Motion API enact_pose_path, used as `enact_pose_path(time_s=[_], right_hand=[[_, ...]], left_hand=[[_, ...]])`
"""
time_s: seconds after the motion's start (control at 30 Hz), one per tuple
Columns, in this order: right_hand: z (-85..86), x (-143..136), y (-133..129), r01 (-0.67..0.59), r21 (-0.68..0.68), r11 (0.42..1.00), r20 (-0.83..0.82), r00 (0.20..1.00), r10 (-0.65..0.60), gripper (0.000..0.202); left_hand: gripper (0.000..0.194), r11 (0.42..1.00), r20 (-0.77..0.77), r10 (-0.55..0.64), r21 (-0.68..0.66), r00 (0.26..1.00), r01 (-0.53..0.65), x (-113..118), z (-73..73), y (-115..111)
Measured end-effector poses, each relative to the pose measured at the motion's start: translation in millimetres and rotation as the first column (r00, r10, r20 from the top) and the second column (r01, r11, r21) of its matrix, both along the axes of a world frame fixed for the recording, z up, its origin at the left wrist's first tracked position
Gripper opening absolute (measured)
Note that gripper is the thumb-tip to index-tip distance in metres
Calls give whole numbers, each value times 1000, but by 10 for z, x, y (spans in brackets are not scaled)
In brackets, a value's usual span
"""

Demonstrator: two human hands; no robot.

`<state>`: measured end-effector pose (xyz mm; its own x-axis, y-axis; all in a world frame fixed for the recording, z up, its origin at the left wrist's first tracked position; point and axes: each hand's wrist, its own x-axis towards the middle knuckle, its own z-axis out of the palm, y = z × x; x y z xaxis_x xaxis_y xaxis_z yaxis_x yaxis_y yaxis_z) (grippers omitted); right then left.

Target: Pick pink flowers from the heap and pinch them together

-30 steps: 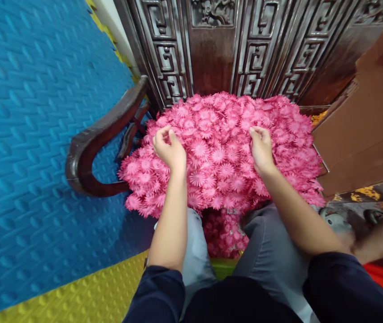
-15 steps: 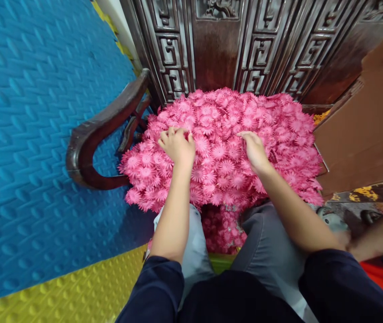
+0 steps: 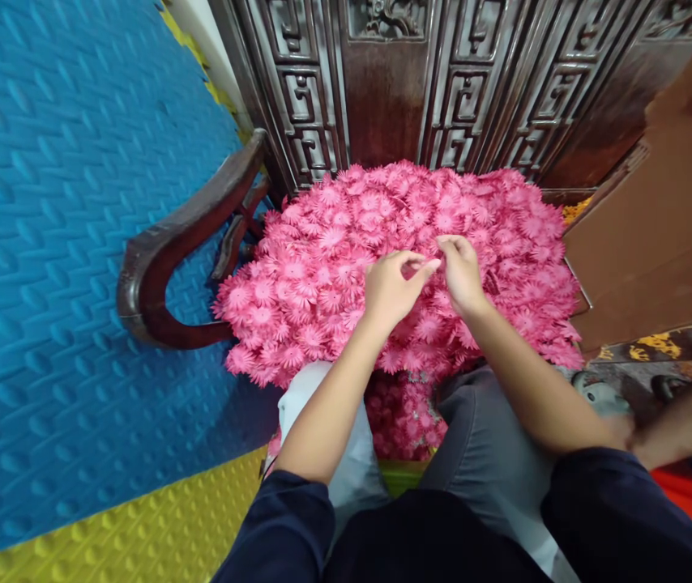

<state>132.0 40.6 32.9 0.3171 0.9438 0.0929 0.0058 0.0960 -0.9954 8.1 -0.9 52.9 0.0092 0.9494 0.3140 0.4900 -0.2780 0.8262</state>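
A large heap of pink artificial flower heads [image 3: 327, 243] lies in front of my knees, with layered, thin pointed petals. Above its middle, my left hand [image 3: 395, 285] is closed in a pinch, thumb and forefinger meeting near my right hand. My right hand [image 3: 463, 275] is also closed, its fingers bent inward toward the left fingertips. Whatever sits between the fingertips is too small to make out against the pink. More pink flowers [image 3: 407, 413] show lower down, between my legs.
A curved dark wooden armrest [image 3: 151, 300] stands left of the heap. Behind it rises a carved wooden panel [image 3: 386, 105]. At right are a brown cardboard box [image 3: 655, 235] and another person's arm [image 3: 686, 417]. Blue textured matting [image 3: 48, 283] covers the left side.
My left hand has moved right, from over the left part of the heap to beside my right hand, and its fingers have closed to a pinch. The right hand has barely moved.
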Motion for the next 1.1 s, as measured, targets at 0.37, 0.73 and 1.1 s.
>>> enact_pose_path(time_s=[0.37,0.73,1.1], right_hand=[[0,-3,-44,-152,177,972,76,987,140,18],[-17,21,-22,-289,130,949,-76,951,300,22],[21,-10,-63,-340,22,940,-84,936,341,32]], left_hand=[[11,986,397,-1,-151,918,67,57,-78,80],[12,962,610,118,-266,784,62,23,-53,132],[21,978,591,204,-159,781,-136,6,-71,173]])
